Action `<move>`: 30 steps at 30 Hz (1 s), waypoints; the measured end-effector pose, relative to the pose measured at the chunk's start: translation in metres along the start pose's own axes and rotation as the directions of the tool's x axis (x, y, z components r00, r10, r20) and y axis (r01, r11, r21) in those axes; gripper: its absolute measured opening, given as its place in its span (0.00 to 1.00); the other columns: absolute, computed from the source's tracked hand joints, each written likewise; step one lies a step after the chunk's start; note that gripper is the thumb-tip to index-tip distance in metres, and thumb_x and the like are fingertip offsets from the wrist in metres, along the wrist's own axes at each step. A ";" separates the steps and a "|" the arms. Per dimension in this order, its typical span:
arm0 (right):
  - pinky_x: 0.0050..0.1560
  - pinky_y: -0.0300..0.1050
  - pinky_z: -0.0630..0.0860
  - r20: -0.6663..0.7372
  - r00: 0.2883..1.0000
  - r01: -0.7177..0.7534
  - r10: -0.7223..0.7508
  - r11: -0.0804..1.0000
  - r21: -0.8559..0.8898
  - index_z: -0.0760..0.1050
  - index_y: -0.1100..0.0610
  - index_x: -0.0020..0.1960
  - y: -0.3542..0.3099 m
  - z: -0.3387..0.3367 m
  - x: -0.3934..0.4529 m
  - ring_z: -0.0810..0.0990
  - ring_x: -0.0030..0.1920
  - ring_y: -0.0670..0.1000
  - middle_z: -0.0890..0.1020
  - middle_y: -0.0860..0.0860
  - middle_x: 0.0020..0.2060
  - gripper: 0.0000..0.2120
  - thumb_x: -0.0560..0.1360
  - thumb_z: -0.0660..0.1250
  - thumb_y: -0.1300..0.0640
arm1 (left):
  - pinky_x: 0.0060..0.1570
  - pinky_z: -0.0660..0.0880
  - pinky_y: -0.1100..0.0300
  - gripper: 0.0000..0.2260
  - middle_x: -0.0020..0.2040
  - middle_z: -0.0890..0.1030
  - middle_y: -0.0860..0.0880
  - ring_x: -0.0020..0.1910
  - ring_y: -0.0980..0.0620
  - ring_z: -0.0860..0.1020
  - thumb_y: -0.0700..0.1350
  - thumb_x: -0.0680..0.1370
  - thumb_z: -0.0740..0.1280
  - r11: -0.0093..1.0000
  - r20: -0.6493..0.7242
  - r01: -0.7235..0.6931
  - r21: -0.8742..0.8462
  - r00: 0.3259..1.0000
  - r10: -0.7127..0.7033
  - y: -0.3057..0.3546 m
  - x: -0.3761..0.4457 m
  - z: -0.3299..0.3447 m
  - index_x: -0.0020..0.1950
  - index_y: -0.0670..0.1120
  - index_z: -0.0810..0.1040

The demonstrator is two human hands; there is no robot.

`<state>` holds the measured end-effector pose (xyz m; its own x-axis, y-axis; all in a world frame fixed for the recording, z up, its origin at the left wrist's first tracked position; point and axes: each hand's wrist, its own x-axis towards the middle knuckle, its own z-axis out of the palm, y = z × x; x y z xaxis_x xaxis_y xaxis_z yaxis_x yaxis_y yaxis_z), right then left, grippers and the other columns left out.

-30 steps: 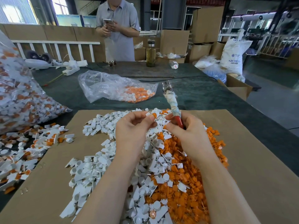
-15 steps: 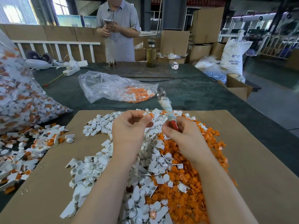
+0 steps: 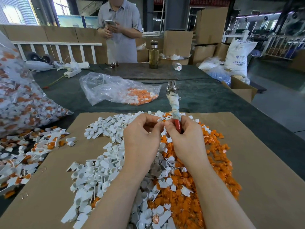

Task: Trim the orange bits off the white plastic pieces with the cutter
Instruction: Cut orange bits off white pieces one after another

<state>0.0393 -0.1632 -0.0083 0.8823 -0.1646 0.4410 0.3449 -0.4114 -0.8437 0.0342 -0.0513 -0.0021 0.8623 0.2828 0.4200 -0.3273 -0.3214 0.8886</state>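
Observation:
My left hand [image 3: 142,136] pinches a small white plastic piece [image 3: 160,120] between thumb and fingertips, above the heap. My right hand [image 3: 184,138] grips the red handle of the cutter [image 3: 174,103]; its rag-wrapped shaft and metal head point up and away from me. The two hands meet at the fingertips, and my right thumb touches the same piece. Below them, white pieces [image 3: 99,172] lie heaped on the left of a cardboard sheet [image 3: 247,162], and orange bits [image 3: 186,199] on the right.
A large clear bag of untrimmed pieces [image 3: 19,103] bulges at the left, with loose ones [image 3: 24,151] spilled beside it. A flatter bag with orange bits [image 3: 120,91] lies beyond the cardboard. A person [image 3: 120,28] stands at the far table edge; a bottle [image 3: 153,55] stands near.
My hands have come together at the fingertips. The cutter has swung from leaning left to nearly upright. The orange tip seen on the piece half a second ago no longer shows.

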 end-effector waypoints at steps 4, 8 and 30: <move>0.30 0.40 0.71 0.017 1.000 -0.004 0.004 1.000 0.020 0.77 0.54 0.42 0.000 -0.002 0.000 0.75 0.31 0.48 0.78 0.50 0.31 0.08 0.77 0.67 0.51 | 0.37 0.71 0.76 0.09 0.35 0.81 0.59 0.38 0.65 0.79 0.42 0.74 0.76 1.000 0.000 -0.011 0.020 1.000 0.011 -0.001 0.000 0.001 0.41 0.56 0.80; 0.35 0.32 0.74 0.178 0.981 -0.090 0.072 0.991 0.097 0.78 0.51 0.46 0.004 -0.009 0.002 0.76 0.34 0.41 0.79 0.43 0.33 0.03 0.76 0.69 0.52 | 0.37 0.76 0.70 0.07 0.36 0.84 0.54 0.36 0.60 0.83 0.40 0.74 0.75 0.982 0.022 0.122 -0.145 0.992 -0.120 -0.003 0.006 -0.004 0.42 0.51 0.81; 0.35 0.47 0.73 0.577 0.813 0.008 0.081 0.989 -0.150 0.74 0.60 0.49 0.002 -0.024 0.000 0.71 0.33 0.46 0.71 0.48 0.35 0.06 0.76 0.67 0.57 | 0.38 0.79 0.67 0.06 0.32 0.83 0.52 0.32 0.57 0.82 0.32 0.75 0.69 0.737 0.076 0.283 -0.614 0.951 -0.301 -0.007 0.026 -0.028 0.41 0.41 0.80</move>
<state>0.0320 -0.1851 -0.0029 0.9300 0.3497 0.1133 0.2996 -0.5425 -0.7848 0.0487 -0.0165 0.0075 0.9475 0.2974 0.1175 -0.2348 0.3976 0.8870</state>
